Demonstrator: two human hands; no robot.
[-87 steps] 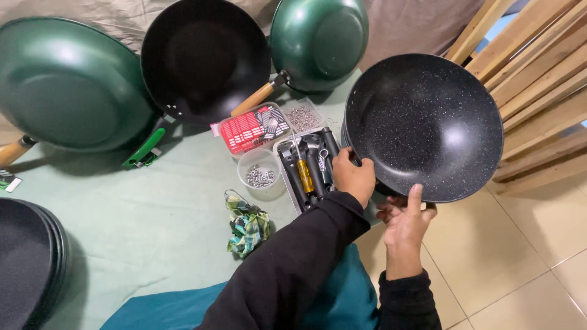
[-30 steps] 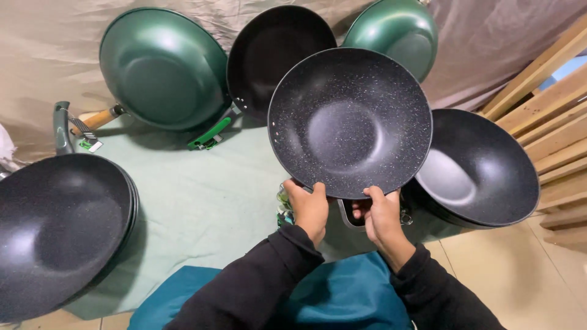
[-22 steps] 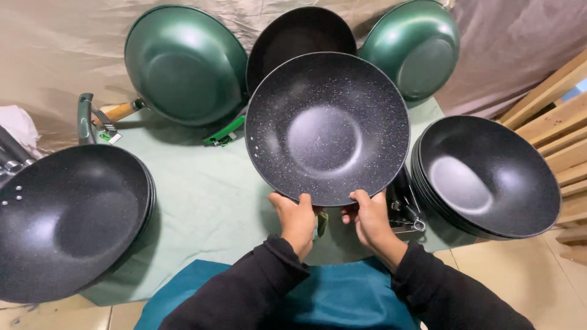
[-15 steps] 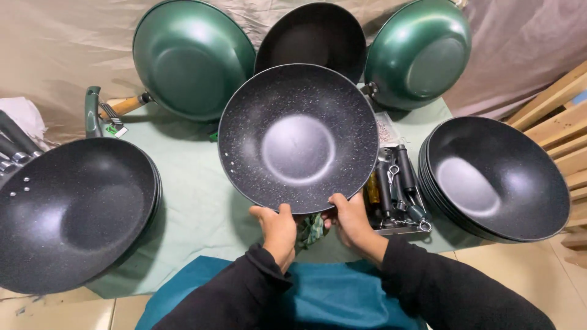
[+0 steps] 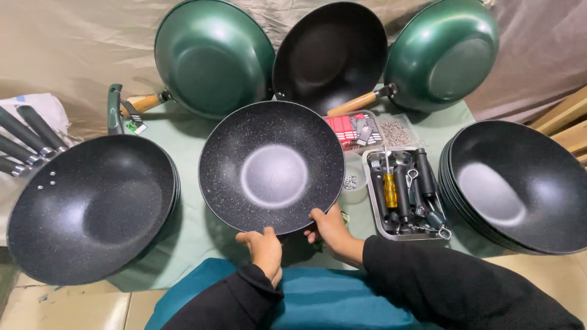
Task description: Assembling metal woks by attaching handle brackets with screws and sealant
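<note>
A black speckled wok pan (image 5: 272, 166) without a handle is held over the green cloth, its inside facing up at me. My left hand (image 5: 264, 249) grips its near rim at the lower left. My right hand (image 5: 328, 227) grips the near rim just to the right. Both arms wear black sleeves. The pan hangs between a stack of black pans (image 5: 92, 205) on the left and another stack of black pans (image 5: 516, 183) on the right.
A metal tray (image 5: 403, 189) with screwdrivers and handles lies right of the held pan. Small boxes of screws (image 5: 397, 131) and red packets (image 5: 343, 128) sit behind it. Two green woks (image 5: 211, 58) (image 5: 443, 55) and a black wok (image 5: 330, 55) lean at the back. Loose black handles (image 5: 24, 143) lie far left.
I lifted the pan from the right stack and carried it leftward and down to the middle. My view shifted, showing the left stack and the tray more fully.
</note>
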